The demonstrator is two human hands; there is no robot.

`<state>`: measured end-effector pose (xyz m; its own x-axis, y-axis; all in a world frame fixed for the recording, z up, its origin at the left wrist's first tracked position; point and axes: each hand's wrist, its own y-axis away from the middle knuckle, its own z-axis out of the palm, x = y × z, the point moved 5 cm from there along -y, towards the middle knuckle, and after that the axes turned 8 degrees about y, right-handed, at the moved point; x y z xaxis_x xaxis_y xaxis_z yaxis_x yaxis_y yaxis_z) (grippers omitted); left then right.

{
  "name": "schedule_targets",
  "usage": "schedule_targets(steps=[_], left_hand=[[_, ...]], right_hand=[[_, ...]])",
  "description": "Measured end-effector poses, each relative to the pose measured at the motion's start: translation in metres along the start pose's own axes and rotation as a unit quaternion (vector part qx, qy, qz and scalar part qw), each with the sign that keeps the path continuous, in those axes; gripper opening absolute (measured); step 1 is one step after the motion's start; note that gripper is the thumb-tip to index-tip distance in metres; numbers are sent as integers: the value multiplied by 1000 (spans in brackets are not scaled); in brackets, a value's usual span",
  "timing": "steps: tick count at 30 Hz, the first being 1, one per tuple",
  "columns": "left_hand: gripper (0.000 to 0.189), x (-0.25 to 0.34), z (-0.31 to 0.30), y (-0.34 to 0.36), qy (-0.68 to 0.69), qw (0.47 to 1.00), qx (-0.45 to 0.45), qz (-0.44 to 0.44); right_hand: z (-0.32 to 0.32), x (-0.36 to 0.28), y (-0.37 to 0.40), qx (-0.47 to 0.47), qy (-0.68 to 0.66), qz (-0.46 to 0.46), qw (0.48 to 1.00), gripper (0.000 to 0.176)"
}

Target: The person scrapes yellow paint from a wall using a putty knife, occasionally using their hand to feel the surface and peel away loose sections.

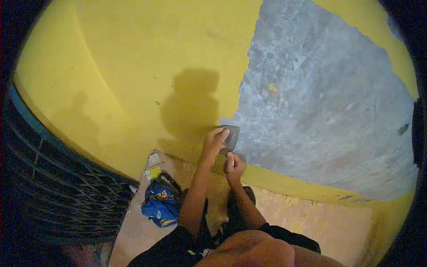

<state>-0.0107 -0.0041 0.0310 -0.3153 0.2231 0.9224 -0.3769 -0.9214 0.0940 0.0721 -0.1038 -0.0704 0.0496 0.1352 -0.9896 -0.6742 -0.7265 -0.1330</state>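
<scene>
A scraper (231, 139) with a wide, dark flat blade is against the wall, at the border between yellow paint (133, 53) and a large grey bare patch (320, 102). My left hand (214, 143) grips the blade from the left, thumb and fingers on its upper part. Below it, my right hand (234, 168) is closed around the handle end, which the fingers mostly hide. The patch has ragged edges and a small yellow fleck (272, 89) left inside it.
A dark backpack with a blue part (161, 202) sits on the floor (289, 209) to my left, beside a small yellow-and-white packet (153, 172). Yellow flakes are scattered over the floor. Dark metal lattice (66, 191) stands at far left. Shadows fall on the wall.
</scene>
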Motion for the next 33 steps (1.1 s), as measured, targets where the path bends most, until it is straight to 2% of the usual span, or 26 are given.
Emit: schedule_targets(steps=[4,6,10,13,15,19,21,22,24,27,28,30,33], left_hand=[[44,-9,-6,-1,-28,1000,7,8],[40,-24,-12,2,-14,999,-27,20],[34,-39,-17,34,-15,999,-18,30],[30,-32,-7,50,-8,999,-3,37],[31,-26,3,51,23,999,-32,32],[33,-5,10,39,22,998,-4,53],[34,-4,1,21,6,998,15,68],[34,1,-1,17,5,997,17,71],[34,12,-4,18,-20,996,13,85],[35,21,3,22,-25,995,-23,89],[35,20,3,22,-28,996,-23,78],[35,21,10,27,-35,995,-33,82],[35,24,20,56,-13,997,-5,72]], right_hand=[[4,-6,10,-14,9,-14,1000,29],[0,9,15,-13,16,11,1000,30],[-16,20,32,-36,73,-31,996,28],[-28,11,37,-19,80,-3,997,28],[-30,8,35,-54,4,17,998,30],[-25,-7,14,-41,39,26,998,31],[-12,-10,7,-92,6,111,990,32],[-6,-9,2,-95,4,110,989,32],[1,-20,-2,-97,52,-34,993,35],[-3,-57,13,-114,54,-43,991,37],[-7,-70,23,-111,54,-33,992,37],[-12,-85,40,-144,-40,31,988,38],[-23,-73,54,-162,-83,66,981,40]])
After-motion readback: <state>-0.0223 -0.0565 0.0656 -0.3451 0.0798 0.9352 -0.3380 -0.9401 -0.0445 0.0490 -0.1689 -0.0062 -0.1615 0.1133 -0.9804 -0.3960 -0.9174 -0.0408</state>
